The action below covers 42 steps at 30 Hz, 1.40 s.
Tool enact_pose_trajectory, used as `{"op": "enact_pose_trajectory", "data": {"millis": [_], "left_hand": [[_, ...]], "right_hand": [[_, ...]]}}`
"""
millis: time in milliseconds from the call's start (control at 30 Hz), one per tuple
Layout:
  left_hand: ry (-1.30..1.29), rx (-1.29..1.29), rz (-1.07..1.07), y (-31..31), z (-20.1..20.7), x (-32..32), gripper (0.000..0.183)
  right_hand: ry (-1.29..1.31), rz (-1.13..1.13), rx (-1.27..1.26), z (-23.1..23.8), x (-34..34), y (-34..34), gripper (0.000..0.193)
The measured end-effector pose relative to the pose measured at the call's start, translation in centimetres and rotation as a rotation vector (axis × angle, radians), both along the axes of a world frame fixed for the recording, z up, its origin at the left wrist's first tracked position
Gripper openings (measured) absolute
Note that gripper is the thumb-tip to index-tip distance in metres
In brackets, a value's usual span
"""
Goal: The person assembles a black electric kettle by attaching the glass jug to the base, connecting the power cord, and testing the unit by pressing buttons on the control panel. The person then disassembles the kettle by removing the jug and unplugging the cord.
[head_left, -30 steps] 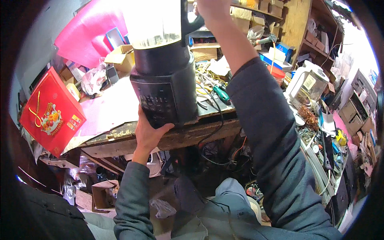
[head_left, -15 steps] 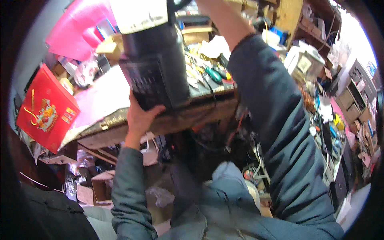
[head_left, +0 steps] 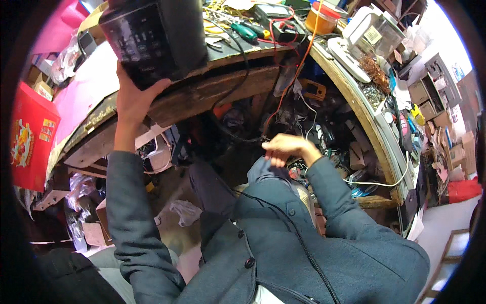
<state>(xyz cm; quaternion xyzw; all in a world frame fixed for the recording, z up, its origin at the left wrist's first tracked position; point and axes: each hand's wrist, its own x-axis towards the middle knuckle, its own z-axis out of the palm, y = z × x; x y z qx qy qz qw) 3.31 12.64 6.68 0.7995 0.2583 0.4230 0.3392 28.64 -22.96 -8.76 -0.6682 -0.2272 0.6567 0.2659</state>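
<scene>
Blender base (head_left: 152, 38) is at the front edge of the worktop (head_left: 202, 95), visible casing intact. My hold is made on one side only: my left hand (head_left: 135, 96) clasps its lower corner. My right hand (head_left: 287, 147), well apart, may be vacant; blurred fingers leave me unable to tell.
</scene>
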Motion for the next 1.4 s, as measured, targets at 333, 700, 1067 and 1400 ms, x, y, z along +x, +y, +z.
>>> {"op": "enact_pose_trajectory", "data": {"millis": [333,700,1067,1400], "left_hand": [[-0.002,0.014,-0.02,0.8,-0.3,-0.3,0.122],[-0.001,0.033,-0.003,1.5,-1.4,-0.5,0.121],[0.025,0.062,0.035,1.9,-1.9,-1.2,0.121],[0.002,0.061,0.003,1.5,-1.5,-0.7,0.121]], "right_hand": [[0.991,-1.073,0.905,-13.5,-2.3,3.8,0.048],[0.793,-1.186,1.027,-6.7,3.2,2.1,0.047],[1.032,-1.037,1.204,-2.9,6.9,4.8,0.041],[0.694,-1.597,1.073,-2.4,10.4,9.5,0.017]]}}
